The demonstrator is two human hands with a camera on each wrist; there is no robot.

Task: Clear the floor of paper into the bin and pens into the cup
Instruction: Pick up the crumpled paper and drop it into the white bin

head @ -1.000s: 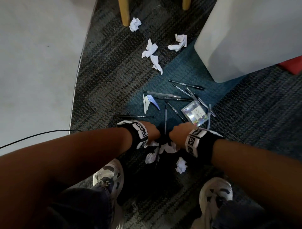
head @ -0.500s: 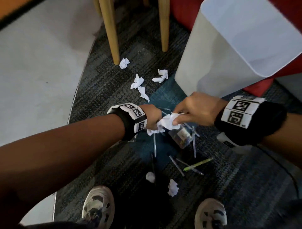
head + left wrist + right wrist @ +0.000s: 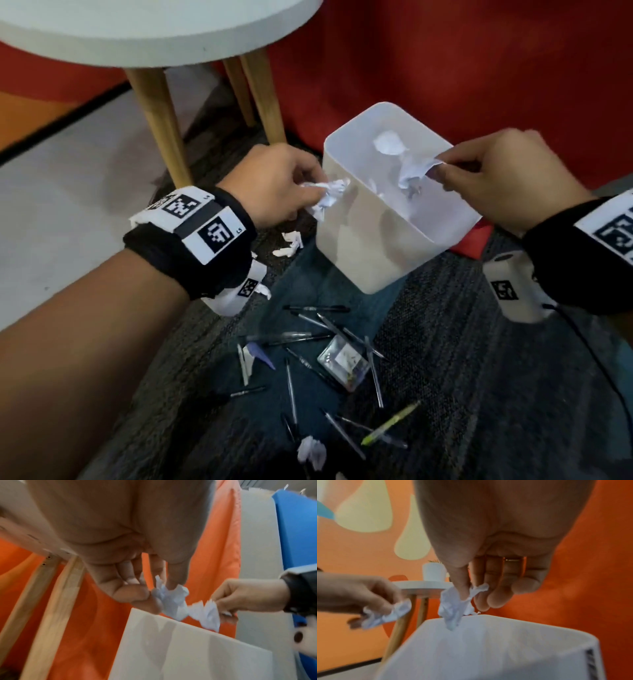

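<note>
A white bin [image 3: 363,246] stands on the carpet, with crumpled paper [image 3: 388,144] inside it. My left hand [image 3: 291,192] pinches a paper wad [image 3: 327,195] at the bin's left rim; the same wad [image 3: 171,601] shows in the left wrist view. My right hand [image 3: 486,171] pinches another crumpled paper [image 3: 412,173] over the bin's opening, and that paper [image 3: 452,607] hangs from my thumb and forefinger. Several pens [image 3: 310,337] lie scattered on the carpet in front of the bin, with a yellow-green one [image 3: 390,428] among them. More paper wads [image 3: 289,243] [image 3: 310,452] lie on the floor.
A round white table [image 3: 154,31] on wooden legs [image 3: 161,123] stands left of the bin. A red wall [image 3: 445,61] rises behind it. A small clear box [image 3: 344,363] and a blue-white stapler-like item [image 3: 251,356] lie among the pens. A black cable [image 3: 589,356] trails at right.
Both hands rose from the floor with paper wads and moved up to the bin. My view tilted up from the carpet to the bin and table.
</note>
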